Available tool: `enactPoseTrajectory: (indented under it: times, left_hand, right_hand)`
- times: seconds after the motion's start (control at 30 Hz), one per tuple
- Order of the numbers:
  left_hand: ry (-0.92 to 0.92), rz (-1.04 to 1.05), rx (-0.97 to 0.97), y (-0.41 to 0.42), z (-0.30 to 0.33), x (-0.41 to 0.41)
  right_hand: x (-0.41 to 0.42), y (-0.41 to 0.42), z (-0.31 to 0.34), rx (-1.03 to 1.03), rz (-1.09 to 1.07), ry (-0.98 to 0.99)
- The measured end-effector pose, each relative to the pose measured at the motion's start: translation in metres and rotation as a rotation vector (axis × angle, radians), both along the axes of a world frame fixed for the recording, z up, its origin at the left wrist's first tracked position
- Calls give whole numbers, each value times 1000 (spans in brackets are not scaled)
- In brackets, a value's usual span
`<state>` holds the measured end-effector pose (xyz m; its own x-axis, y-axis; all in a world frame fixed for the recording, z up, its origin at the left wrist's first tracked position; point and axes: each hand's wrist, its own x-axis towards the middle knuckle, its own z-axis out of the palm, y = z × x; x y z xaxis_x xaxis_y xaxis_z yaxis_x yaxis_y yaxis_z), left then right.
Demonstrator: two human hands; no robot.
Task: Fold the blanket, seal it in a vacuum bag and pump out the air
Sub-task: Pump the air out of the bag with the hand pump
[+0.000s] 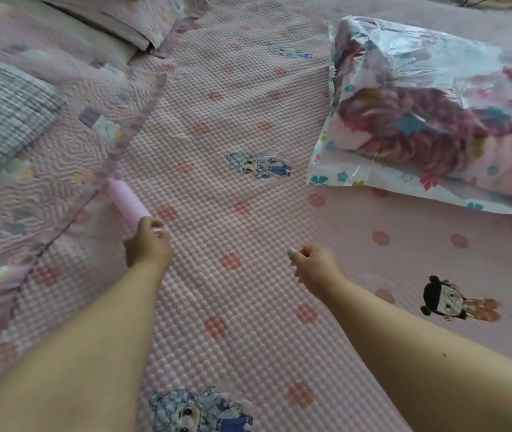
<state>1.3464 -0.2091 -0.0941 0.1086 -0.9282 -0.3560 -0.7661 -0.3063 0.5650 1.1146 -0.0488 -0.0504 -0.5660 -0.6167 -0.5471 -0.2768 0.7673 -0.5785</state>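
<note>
A clear vacuum bag (pixel 339 174) with small flower prints lies at the upper right of the bed. Inside it sits the folded floral blanket (pixel 429 132), pink with dark red and blue flowers. At left centre a pale pink cylindrical pump (pixel 125 199) lies on the bed, and my left hand (pixel 148 241) grips its near end. My right hand (pixel 315 266) hovers above the bed in the middle with curled fingers and holds nothing. It is well short of the bag.
The bed is covered by a pink bubble-textured sheet (pixel 248 213) with cartoon prints. A quilted pink coverlet (pixel 70 126) lies bunched along the left side, with a grey checked pillow (pixel 2 110) at far left and more pillows (pixel 108 17) at the top.
</note>
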Motion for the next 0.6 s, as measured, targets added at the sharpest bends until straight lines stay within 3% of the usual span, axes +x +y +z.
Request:
enactPoseTrajectory:
  times: [0.23, 0.33, 0.5, 0.6]
  left_hand:
    - [676, -59, 153, 80, 93, -86]
    - [824, -135, 215, 123, 136, -120]
    - [1000, -150, 372, 196, 195, -162]
    - [1065, -143, 382, 246, 216, -188]
  right_hand:
    - [-16, 6, 50, -81, -52, -145]
    - [-36, 11, 83, -138, -60, -234]
    - [-85, 50, 140, -200, -200, -731]
    - [-109, 87, 158, -348, -287, -861]
